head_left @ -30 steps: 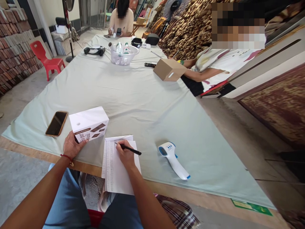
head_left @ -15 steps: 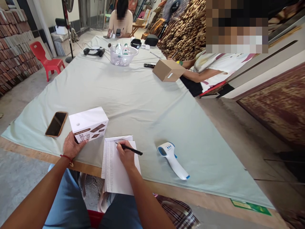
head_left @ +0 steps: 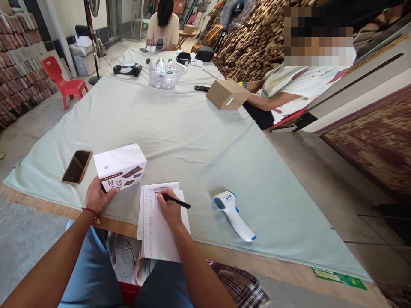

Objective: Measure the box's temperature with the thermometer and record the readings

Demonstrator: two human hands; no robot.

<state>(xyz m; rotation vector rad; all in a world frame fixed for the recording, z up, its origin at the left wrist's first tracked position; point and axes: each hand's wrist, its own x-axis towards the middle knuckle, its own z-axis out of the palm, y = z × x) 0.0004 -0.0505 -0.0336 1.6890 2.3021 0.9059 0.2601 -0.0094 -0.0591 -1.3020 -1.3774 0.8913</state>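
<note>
My right hand (head_left: pixel 169 208) is closed around a black pen (head_left: pixel 180 201), its tip at the top of a notepad (head_left: pixel 160 239). Rows of small handwriting run down the left side of the page. My left hand (head_left: pixel 99 196), with a red cord at the wrist, grips the near left corner of a white box (head_left: pixel 120 157) printed with brown bars. That box rests on the table, tilted to my view. A phone (head_left: pixel 77 167) in a brown case lies left of it. To the right of the notepad lies a white and blue infrared thermometer (head_left: pixel 233 216).
On the cloth-covered table (head_left: pixel 180 137) farther off stand a plastic basket (head_left: pixel 165 79) holding bottles, a cardboard box (head_left: pixel 227 95) and a black headset-like object (head_left: pixel 127 69). One person sits at the right, another at the far end. A red chair (head_left: pixel 66 81) stands left.
The pen has shifted very slightly in my right hand, its rear end a little to the left. My left hand stays on the box. The view has moved barely.
</note>
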